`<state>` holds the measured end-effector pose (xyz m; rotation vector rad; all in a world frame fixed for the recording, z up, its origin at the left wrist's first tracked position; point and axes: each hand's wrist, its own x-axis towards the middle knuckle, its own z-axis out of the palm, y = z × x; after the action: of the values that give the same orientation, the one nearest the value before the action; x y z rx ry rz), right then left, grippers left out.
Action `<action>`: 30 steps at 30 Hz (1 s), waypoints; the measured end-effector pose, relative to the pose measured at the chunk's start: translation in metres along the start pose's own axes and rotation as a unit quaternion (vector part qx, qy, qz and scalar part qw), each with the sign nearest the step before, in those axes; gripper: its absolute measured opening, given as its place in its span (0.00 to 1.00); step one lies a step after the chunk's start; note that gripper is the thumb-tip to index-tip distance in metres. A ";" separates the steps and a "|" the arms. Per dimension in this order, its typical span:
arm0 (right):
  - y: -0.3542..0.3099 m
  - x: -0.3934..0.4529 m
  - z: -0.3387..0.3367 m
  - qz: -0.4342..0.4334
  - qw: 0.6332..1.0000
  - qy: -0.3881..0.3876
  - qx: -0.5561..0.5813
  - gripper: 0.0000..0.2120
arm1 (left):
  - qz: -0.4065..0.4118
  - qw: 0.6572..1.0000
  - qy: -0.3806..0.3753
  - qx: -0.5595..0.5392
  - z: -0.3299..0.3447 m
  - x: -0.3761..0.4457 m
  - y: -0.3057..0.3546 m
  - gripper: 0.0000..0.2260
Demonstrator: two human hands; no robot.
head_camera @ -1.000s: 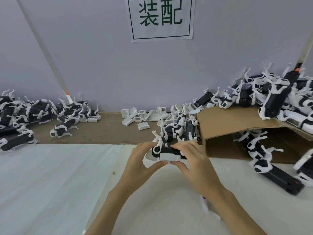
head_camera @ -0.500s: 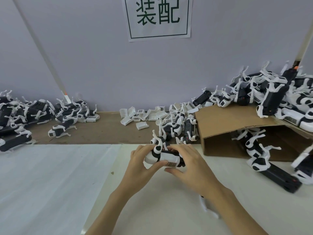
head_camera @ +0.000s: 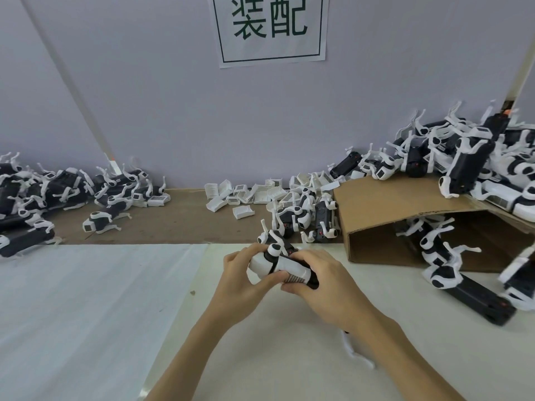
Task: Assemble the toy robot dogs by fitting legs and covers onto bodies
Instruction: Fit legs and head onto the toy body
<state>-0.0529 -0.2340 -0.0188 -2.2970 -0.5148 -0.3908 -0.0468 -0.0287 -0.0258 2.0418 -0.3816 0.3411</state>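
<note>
Both hands up over the white table (head_camera: 260, 357), close together, with 1 toy robot dog (head_camera: 279, 263) between them. Left hand (head_camera: 246, 280) curled round the dog's white front end, thumb under it. Right hand (head_camera: 321, 282) wrapped round the black back end, fingers curled over the top. Dog tilted, white legs sticking up toward the wall. A white cover with a barcode sticker (head_camera: 295, 276) on the side facing the camera, right by the left thumb.

Just behind the hands, a small bunch of black and white dogs (head_camera: 304, 218) on the brown board (head_camera: 173, 224). Beside them, a row of loose white covers (head_camera: 246, 195) near the wall. On the left, a big pile of dogs (head_camera: 43, 195). On the right, a tipped cardboard box (head_camera: 390, 215) with more dogs heaped on top (head_camera: 463, 166) and some spilling out of its open side (head_camera: 434, 250). A long black body (head_camera: 477, 302) lying on the table near the box. A loose white leg (head_camera: 356, 354) on the table by the right arm. Up on the wall, a paper sign (head_camera: 270, 27) with 2 green characters.
</note>
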 end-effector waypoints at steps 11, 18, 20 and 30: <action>0.000 -0.005 0.006 -0.065 0.987 0.122 -0.077 0.25 | -0.136 0.981 0.064 -0.119 0.000 0.003 0.004 0.28; 0.009 -0.008 -0.001 -0.008 0.997 0.044 0.068 0.21 | -0.026 0.981 -0.038 -0.187 -0.006 0.002 0.003 0.23; 0.008 -0.007 0.001 -0.043 0.997 0.060 -0.025 0.25 | -0.030 0.987 -0.002 -0.160 0.001 0.001 0.005 0.20; 0.000 0.000 0.001 -0.072 0.989 0.112 -0.066 0.18 | 0.006 0.988 -0.004 -0.153 0.004 -0.001 0.007 0.20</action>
<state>-0.0533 -0.2333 -0.0194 -2.3106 -0.5554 -0.7656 -0.0503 -0.0354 -0.0226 1.7413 -0.4244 0.2636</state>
